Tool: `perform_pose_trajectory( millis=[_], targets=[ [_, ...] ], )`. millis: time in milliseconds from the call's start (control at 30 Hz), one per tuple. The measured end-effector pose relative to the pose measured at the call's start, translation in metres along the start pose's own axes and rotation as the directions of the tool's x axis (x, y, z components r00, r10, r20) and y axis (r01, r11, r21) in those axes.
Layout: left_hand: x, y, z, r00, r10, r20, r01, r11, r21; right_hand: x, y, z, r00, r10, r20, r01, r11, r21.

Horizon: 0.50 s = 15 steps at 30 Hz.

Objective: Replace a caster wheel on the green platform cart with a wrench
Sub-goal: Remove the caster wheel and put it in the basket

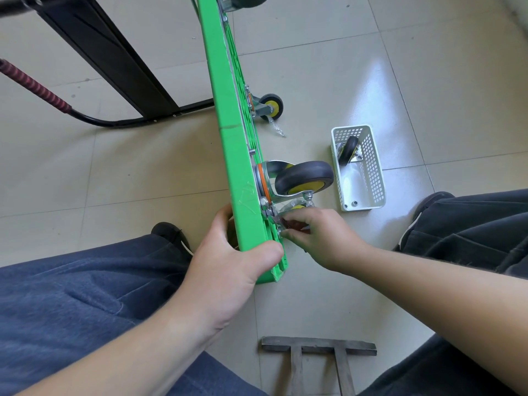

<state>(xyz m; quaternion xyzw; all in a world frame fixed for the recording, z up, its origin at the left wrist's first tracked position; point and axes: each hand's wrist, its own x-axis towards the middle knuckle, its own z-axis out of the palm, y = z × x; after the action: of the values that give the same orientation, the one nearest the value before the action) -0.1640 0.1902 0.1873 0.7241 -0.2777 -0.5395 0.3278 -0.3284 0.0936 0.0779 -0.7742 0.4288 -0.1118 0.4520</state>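
The green platform cart (228, 132) stands on its side edge on the tiled floor, underside facing right. My left hand (237, 252) grips its near corner, thumb over the edge. A grey caster wheel (304, 177) with a yellow hub sits bolted to the underside near that corner. Just below it my right hand (314, 232) pinches a small tool with a dark red handle, the wrench (288, 224), against a bolt on the caster's plate. The wrench's head is mostly hidden by my fingers. Another caster (271, 107) is mounted farther along the cart.
A white mesh basket (368, 178) to the right holds a spare caster (350, 150) and loose nuts. The cart's black folded handle (114, 67) lies at the left. My knees frame both sides; a grey metal stool frame (317, 345) is in front of me.
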Motion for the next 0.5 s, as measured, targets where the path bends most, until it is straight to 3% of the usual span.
perform_pose_trajectory(
  millis=[200, 400, 500],
  targets=[
    [0.002, 0.0, 0.0, 1.0, 0.014, -0.005, -0.014, 1.0, 0.009, -0.009, 0.004, -0.013, 0.968, 0.211, 0.134, -0.205, 0.977, -0.057],
    [0.001, 0.002, 0.002, 1.0, 0.026, -0.008, -0.025, 1.0, 0.016, -0.028, -0.022, -0.025, 0.896, 0.308, 0.319, -0.402, 0.867, 0.294],
    [0.0, 0.003, 0.002, 0.999, 0.032, -0.018, -0.031, 0.999, 0.023, -0.033, -0.033, -0.025, 0.87, 0.331, 0.365, -0.463, 0.803, 0.375]
  ],
)
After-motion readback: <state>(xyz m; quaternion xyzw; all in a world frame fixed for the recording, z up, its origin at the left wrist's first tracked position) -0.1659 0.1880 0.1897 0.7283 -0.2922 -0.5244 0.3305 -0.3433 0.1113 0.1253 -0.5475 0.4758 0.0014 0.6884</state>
